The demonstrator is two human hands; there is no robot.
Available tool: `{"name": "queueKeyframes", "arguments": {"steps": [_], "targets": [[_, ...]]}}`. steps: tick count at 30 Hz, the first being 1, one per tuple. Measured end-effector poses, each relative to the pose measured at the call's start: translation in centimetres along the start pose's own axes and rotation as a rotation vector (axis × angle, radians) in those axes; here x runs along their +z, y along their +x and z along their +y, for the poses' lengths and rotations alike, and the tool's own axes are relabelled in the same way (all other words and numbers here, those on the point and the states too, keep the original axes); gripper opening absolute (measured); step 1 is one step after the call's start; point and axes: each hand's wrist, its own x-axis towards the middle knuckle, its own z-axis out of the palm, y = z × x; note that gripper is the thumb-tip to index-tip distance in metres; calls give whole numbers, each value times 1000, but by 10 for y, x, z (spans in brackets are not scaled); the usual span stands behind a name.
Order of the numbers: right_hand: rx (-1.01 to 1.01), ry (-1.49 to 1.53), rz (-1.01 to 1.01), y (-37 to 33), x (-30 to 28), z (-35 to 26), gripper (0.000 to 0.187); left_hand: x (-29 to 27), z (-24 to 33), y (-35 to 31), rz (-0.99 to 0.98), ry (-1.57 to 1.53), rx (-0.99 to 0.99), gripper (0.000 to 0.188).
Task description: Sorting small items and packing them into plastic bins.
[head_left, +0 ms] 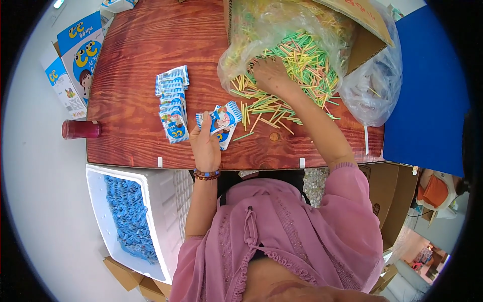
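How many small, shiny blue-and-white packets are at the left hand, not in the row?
2 that I can see: one shiny blue-and-white rectangular packet in the left hand, and a second packet partly covered beneath it. More could be hidden underneath.

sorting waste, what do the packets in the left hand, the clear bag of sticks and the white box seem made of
Packets: probably plastic film, slightly glossy, with crimped-looking ends. Bag: thin plastic, shiny, as its crinkles catch light. White box: likely foam, matte, judging by thick walls.
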Motion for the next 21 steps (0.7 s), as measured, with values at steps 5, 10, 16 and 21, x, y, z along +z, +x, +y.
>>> {"name": "queueKeyframes", "arguments": {"steps": [5, 10, 16, 21], "targets": [[-89, -48, 268, -5, 37, 20, 27, 2, 0, 0, -8, -23, 13, 18], [11, 393, 16, -22, 10, 29, 34, 2, 0, -1, -28, -49, -9, 16], [171, 1035, 192, -34, 31, 44, 60, 4, -10, 4, -62, -43, -52, 16], [42, 1363, 285, -41, 21, 53, 44, 15, -16, 6, -69, -53, -107, 17]]}}
